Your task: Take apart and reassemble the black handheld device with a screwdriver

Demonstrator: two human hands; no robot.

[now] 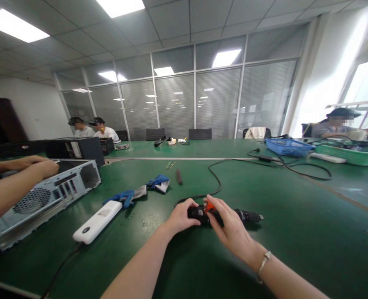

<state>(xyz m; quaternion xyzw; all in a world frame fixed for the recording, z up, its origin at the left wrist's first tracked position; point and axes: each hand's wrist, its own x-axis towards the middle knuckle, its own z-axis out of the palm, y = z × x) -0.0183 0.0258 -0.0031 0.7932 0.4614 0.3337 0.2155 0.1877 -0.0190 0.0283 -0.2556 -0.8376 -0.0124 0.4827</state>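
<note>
A black corded electric screwdriver point(243, 216) with an orange switch lies on the green table point(296, 232) in front of me. My left hand point(181, 216) is closed round its rear end, where the black cable point(215, 179) comes out. My right hand point(229, 227) grips the body in the middle, fingers wrapped over it and a fingertip at the orange switch. The metal tip points to the right, clear of both hands.
A white power strip point(96, 222) and blue-grey gloves point(154, 185) lie to the left. Another person's hands point(39, 166) rest on an open computer case point(43, 195). A blue basket point(288, 146) and green tray point(352, 154) stand far right, where a person sits; two people sit far left.
</note>
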